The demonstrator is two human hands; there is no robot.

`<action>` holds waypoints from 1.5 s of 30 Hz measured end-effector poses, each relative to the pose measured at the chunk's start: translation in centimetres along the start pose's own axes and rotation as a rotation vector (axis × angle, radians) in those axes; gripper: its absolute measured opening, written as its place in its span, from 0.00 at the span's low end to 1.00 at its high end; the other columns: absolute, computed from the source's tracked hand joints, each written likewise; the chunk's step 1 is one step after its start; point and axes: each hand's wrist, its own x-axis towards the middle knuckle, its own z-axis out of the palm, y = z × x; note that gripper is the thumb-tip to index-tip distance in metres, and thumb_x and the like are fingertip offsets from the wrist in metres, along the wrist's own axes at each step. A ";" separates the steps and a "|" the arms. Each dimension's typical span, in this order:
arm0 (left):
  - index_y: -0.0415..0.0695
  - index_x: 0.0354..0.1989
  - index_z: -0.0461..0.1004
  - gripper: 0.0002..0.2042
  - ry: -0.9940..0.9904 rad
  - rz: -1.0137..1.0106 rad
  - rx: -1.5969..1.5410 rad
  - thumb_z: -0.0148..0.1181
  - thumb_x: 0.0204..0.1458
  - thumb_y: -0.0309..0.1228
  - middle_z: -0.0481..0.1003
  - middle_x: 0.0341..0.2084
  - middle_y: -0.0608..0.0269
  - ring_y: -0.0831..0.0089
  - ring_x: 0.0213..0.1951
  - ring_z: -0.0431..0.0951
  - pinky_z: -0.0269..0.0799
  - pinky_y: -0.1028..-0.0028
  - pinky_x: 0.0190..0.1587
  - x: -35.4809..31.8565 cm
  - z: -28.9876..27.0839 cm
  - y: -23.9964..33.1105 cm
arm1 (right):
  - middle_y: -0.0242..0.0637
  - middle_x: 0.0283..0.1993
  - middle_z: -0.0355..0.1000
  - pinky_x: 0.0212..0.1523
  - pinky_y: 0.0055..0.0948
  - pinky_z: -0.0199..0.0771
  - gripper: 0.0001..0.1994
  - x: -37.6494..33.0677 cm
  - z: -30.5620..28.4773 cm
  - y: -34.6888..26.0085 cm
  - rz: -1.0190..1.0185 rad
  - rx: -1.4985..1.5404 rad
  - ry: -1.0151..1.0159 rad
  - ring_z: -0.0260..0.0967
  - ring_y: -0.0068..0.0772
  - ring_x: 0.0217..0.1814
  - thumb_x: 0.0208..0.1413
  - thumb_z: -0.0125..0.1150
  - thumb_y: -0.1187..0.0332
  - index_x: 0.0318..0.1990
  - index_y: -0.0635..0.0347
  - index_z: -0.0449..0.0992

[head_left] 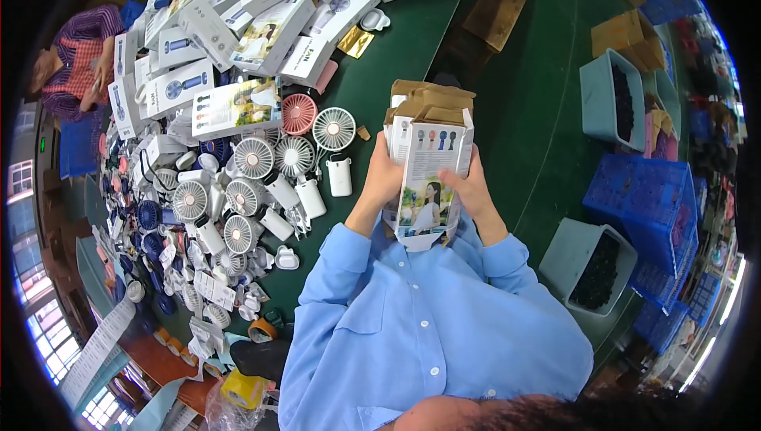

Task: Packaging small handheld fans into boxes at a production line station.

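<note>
Both left hand and right hand grip printed packaging near the right edge of the green table; this handling step seemingly calls next for steady fingers.

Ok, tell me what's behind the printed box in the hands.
Layered brown cardboard shows past the top edge of the printed box; the rest is covered.

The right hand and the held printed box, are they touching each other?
Touching. The head view shows it: the right hand grips the edge, its thumb lying across the front of the held printed box.
</note>
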 end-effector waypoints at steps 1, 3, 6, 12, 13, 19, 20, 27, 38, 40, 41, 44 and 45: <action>0.38 0.52 0.61 0.22 -0.007 -0.017 -0.251 0.58 0.53 0.36 0.71 0.48 0.55 0.68 0.49 0.72 0.66 0.70 0.51 0.1 -0.2 -0.3 | 0.41 0.55 0.61 0.58 0.31 0.61 0.38 0.1 0.2 -0.2 0.000 -0.001 -0.006 0.59 0.30 0.58 0.41 0.70 0.70 0.58 0.65 0.53; 0.38 0.53 0.63 0.17 -0.055 -0.167 -0.570 0.46 0.61 0.35 0.69 0.49 0.60 0.73 0.50 0.69 0.63 0.71 0.54 -0.3 -0.6 0.5 | 0.40 0.51 0.66 0.54 0.30 0.66 0.34 0.7 0.6 -0.3 0.029 0.031 -0.009 0.64 0.29 0.53 0.41 0.70 0.73 0.55 0.65 0.57; 0.38 0.55 0.60 0.25 -0.070 -0.089 -0.314 0.54 0.56 0.42 0.69 0.50 0.56 0.71 0.50 0.69 0.62 0.71 0.54 -0.3 -1.3 0.6 | 0.39 0.47 0.70 0.51 0.30 0.69 0.30 1.7 1.1 -0.6 0.056 0.061 0.038 0.68 0.29 0.48 0.40 0.70 0.75 0.52 0.66 0.62; 0.35 0.47 0.63 0.25 -0.009 -0.031 0.008 0.67 0.43 0.32 0.74 0.40 0.55 0.72 0.40 0.75 0.71 0.73 0.42 0.3 -1.9 1.3 | 0.41 0.47 0.70 0.50 0.31 0.70 0.27 6.1 1.9 -1.7 0.032 0.086 0.043 0.69 0.31 0.48 0.43 0.68 0.75 0.52 0.68 0.62; 0.35 0.46 0.64 0.23 0.007 -0.015 -0.064 0.66 0.44 0.30 0.74 0.39 0.55 0.73 0.38 0.76 0.72 0.74 0.41 0.6 -2.1 1.4 | 0.42 0.47 0.70 0.50 0.31 0.70 0.28 6.7 2.0 -1.8 0.055 0.103 0.017 0.69 0.31 0.48 0.44 0.67 0.74 0.52 0.69 0.62; 0.34 0.44 0.67 0.18 0.092 0.048 -0.082 0.64 0.46 0.28 0.76 0.36 0.57 0.75 0.36 0.77 0.73 0.75 0.40 4.2 -4.1 2.2 | 0.44 0.49 0.68 0.51 0.31 0.69 0.26 8.1 2.3 -1.7 0.148 0.076 -0.123 0.68 0.33 0.48 0.47 0.65 0.72 0.53 0.70 0.62; 0.33 0.45 0.67 0.22 0.084 0.067 -0.079 0.65 0.45 0.32 0.76 0.36 0.55 0.74 0.35 0.77 0.72 0.75 0.40 4.6 -4.4 1.9 | 0.44 0.49 0.68 0.51 0.31 0.69 0.26 8.4 2.6 -1.5 0.148 0.078 -0.138 0.68 0.33 0.48 0.47 0.65 0.72 0.53 0.70 0.62; 0.34 0.48 0.65 0.26 0.638 0.376 0.483 0.67 0.43 0.36 0.72 0.38 0.54 0.65 0.39 0.73 0.69 0.70 0.44 4.3 -8.6 3.6 | 0.44 0.44 0.72 0.44 0.31 0.72 0.22 14.5 2.9 2.0 0.086 0.085 0.135 0.71 0.33 0.43 0.45 0.66 0.72 0.47 0.72 0.67; 0.27 0.60 0.49 0.44 1.034 -0.041 0.457 0.66 0.43 0.45 0.64 0.52 0.37 0.55 0.53 0.68 0.64 0.66 0.53 1.0 -21.4 3.2 | 0.52 0.41 0.72 0.41 0.32 0.72 0.31 23.5 6.3 3.7 0.057 -0.392 0.413 0.73 0.41 0.41 0.36 0.72 0.61 0.44 0.76 0.66; 0.27 0.60 0.50 0.47 1.104 0.005 0.502 0.65 0.41 0.51 0.64 0.52 0.35 0.54 0.54 0.67 0.59 0.66 0.57 1.2 -22.9 3.2 | 0.58 0.48 0.67 0.53 0.35 0.65 0.37 22.5 7.3 3.3 0.003 -0.525 0.416 0.66 0.50 0.53 0.37 0.70 0.54 0.48 0.76 0.62; 0.27 0.59 0.51 0.47 1.177 -0.030 0.603 0.64 0.41 0.53 0.64 0.52 0.36 0.55 0.54 0.67 0.60 0.66 0.56 1.5 -24.6 2.8 | 0.61 0.54 0.60 0.59 0.39 0.57 0.44 21.9 7.4 3.0 -0.114 -0.589 0.390 0.58 0.53 0.59 0.38 0.68 0.49 0.54 0.77 0.56; 0.26 0.58 0.52 0.48 1.153 -0.055 0.553 0.64 0.40 0.55 0.66 0.51 0.38 0.56 0.50 0.70 0.63 0.66 0.53 2.3 -26.1 3.6 | 0.62 0.59 0.52 0.63 0.42 0.51 0.50 20.4 7.9 2.0 -0.137 -0.692 0.453 0.49 0.55 0.63 0.39 0.67 0.46 0.59 0.77 0.49; 0.26 0.58 0.52 0.48 1.133 -0.124 0.527 0.64 0.40 0.55 0.67 0.50 0.39 0.56 0.49 0.71 0.64 0.66 0.52 2.7 -26.0 4.3 | 0.62 0.63 0.45 0.64 0.45 0.46 0.54 20.1 7.4 1.6 -0.119 -0.629 0.390 0.43 0.57 0.66 0.39 0.65 0.42 0.62 0.76 0.43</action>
